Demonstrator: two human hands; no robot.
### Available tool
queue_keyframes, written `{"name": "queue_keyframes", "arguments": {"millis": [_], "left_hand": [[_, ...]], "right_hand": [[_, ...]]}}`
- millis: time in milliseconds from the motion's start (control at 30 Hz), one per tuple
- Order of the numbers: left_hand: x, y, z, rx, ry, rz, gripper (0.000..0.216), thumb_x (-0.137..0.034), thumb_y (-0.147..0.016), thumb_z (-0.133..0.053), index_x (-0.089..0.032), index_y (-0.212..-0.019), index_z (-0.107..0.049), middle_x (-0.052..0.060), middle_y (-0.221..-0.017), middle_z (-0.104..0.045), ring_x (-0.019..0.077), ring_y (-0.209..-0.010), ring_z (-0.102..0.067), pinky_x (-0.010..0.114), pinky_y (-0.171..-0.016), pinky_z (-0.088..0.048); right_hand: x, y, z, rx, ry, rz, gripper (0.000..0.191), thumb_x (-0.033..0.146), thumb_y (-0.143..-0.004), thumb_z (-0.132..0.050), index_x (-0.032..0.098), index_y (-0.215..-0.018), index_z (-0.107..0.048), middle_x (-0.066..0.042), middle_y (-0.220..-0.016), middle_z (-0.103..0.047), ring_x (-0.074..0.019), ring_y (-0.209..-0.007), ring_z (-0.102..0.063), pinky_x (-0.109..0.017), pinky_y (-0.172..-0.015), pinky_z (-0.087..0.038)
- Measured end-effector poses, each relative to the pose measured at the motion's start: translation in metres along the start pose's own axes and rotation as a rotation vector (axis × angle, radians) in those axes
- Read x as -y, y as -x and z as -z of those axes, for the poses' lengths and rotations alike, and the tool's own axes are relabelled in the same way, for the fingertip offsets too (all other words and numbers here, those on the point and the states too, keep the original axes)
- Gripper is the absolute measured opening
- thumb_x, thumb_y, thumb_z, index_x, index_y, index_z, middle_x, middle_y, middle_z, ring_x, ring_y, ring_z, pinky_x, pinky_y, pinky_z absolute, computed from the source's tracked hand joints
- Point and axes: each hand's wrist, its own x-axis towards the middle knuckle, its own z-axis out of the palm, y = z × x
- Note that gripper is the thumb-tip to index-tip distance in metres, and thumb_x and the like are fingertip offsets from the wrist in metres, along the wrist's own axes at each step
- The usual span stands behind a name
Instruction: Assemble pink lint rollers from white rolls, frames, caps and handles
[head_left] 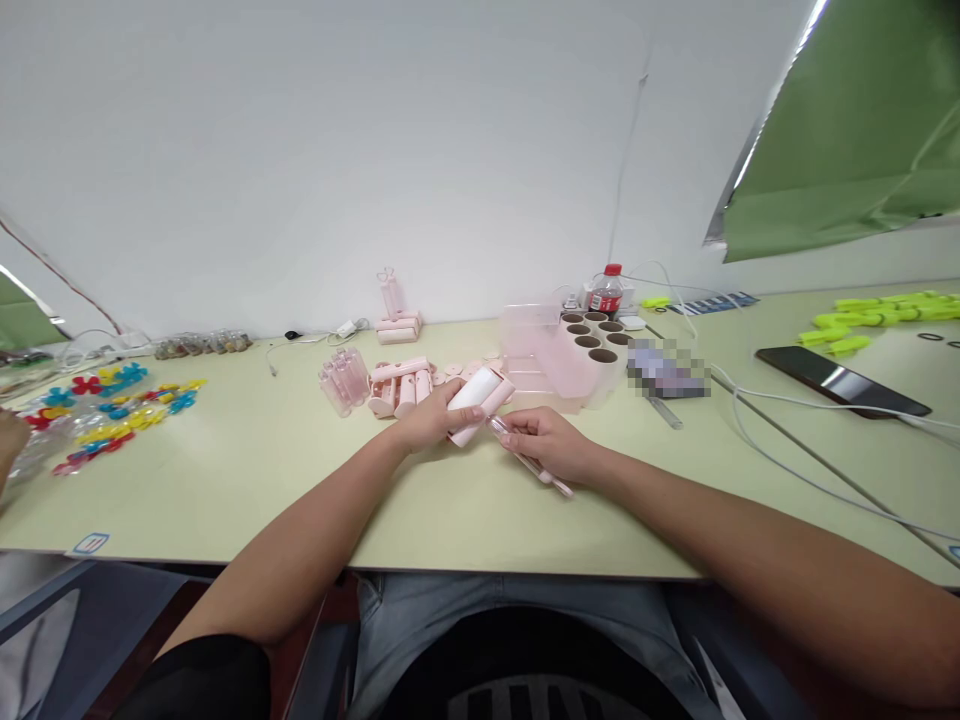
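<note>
My left hand (429,422) is closed around a pink lint roller head with a white paper roll (480,398), held just above the pale green table (225,480). My right hand (551,440) pinches a clear pink handle (531,462) whose end points at the roller. Both hands meet at the table's middle. Behind them lie several pink roller parts (401,385) and a bunch of clear pink handles (343,378).
A clear pink box (536,350) and a tray of brown-cored rolls (596,338) stand behind my hands. A cola bottle (606,292), cables (780,440) and a phone (840,380) are right. Coloured plastic flowers (112,405) lie left, beside another person's hand (9,440).
</note>
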Motion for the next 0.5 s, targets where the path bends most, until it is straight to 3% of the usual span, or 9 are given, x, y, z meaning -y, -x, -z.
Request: {"name": "queue_keyframes", "arguments": {"millis": [367,433,500], "left_hand": [[0.0025,-0.002,0.0009,-0.025,-0.069,-0.013,0.055,-0.059,-0.074,-0.063,-0.017,-0.11,-0.055,0.004,-0.095,-0.06,0.0202,-0.082,-0.056,0.028,-0.065,-0.043],[0.0041,-0.0043,0.0028,-0.078,-0.155,-0.053,0.052,-0.061,-0.078,-0.058,-0.017,-0.107,-0.056,0.005,-0.095,-0.061,0.0205,-0.083,-0.057,0.03,-0.068,-0.045],[0.0036,-0.0058,0.0045,-0.218,-0.26,-0.134,0.049,-0.06,-0.083,-0.052,-0.017,-0.105,-0.057,0.006,-0.1,-0.062,0.021,-0.088,-0.057,0.032,-0.073,-0.046]], "right_hand": [[-0.0005,-0.0013,0.0001,-0.001,-0.04,-0.02,0.027,0.042,-0.081,-0.06,0.016,-0.078,-0.058,0.008,-0.048,-0.04,-0.0068,-0.037,-0.036,-0.021,-0.038,-0.024],[-0.0009,-0.0023,-0.0007,-0.018,-0.069,-0.026,0.026,0.043,-0.081,-0.061,0.017,-0.079,-0.057,0.008,-0.049,-0.04,-0.0069,-0.038,-0.036,-0.021,-0.038,-0.025],[-0.0008,-0.0035,-0.0015,-0.034,-0.102,-0.008,0.027,0.043,-0.081,-0.061,0.018,-0.077,-0.055,0.008,-0.05,-0.04,-0.0066,-0.04,-0.036,-0.02,-0.039,-0.025]]}}
